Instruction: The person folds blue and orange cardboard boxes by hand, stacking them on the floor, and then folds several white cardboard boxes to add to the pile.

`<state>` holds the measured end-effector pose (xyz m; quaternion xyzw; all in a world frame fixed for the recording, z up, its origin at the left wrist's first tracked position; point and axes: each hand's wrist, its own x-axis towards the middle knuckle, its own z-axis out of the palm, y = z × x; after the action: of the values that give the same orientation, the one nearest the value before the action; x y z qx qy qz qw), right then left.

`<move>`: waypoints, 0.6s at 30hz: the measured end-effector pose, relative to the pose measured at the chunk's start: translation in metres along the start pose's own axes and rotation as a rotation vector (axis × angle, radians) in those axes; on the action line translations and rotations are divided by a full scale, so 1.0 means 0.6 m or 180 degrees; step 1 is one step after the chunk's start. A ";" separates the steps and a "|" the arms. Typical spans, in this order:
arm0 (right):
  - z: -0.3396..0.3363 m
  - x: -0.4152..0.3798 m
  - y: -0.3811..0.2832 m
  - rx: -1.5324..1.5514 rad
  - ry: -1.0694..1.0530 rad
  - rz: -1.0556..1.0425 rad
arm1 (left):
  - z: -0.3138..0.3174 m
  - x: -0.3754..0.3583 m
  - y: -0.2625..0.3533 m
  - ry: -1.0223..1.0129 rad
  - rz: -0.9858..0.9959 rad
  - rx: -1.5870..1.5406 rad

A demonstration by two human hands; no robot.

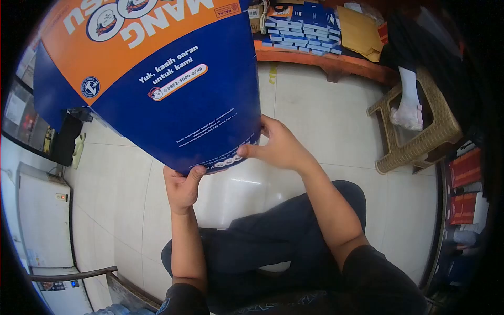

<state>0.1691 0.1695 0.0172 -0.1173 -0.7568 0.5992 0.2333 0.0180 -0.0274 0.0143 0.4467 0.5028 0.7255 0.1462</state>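
A large blue and orange cardboard box (173, 115) with white printing fills the upper left of the view, tilted, its near edge toward me. My left hand (182, 190) grips that near edge at its bottom corner, thumb on the printed face and fingers hidden beneath. Further right, my right hand (278, 146) holds the same box at its right corner, with the thumb on the printed face and the other fingers at the side edge. Both hands are closed on the cardboard.
Stacks of flat blue boxes (302, 31) and a brown envelope (359, 34) lie on a red-brown wooden table (315, 55). At the right, another person's foot (407, 116) rests on a woven-pattern stool (386, 157). A white cabinet (44, 218) stands left.
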 end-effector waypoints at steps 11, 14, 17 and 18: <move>-0.008 -0.010 -0.034 0.0177 -0.0419 0.0430 | -0.027 -0.004 -0.013 -0.0154 -0.0336 -0.0743; 0.000 -0.014 -0.035 0.0301 -0.0324 0.0307 | -0.030 -0.002 -0.015 -0.0171 -0.0318 -0.0798; 0.005 -0.022 -0.050 0.0450 -0.0130 -0.0073 | -0.035 0.001 -0.020 -0.0220 -0.0256 -0.0785; 0.003 -0.025 -0.064 0.0643 -0.0278 0.0153 | -0.039 0.001 -0.022 -0.0241 -0.0235 -0.0768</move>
<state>0.1854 0.1514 0.0506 -0.0851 -0.6990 0.6824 0.1963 -0.0040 -0.0348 0.0010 0.4341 0.4221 0.7575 0.2443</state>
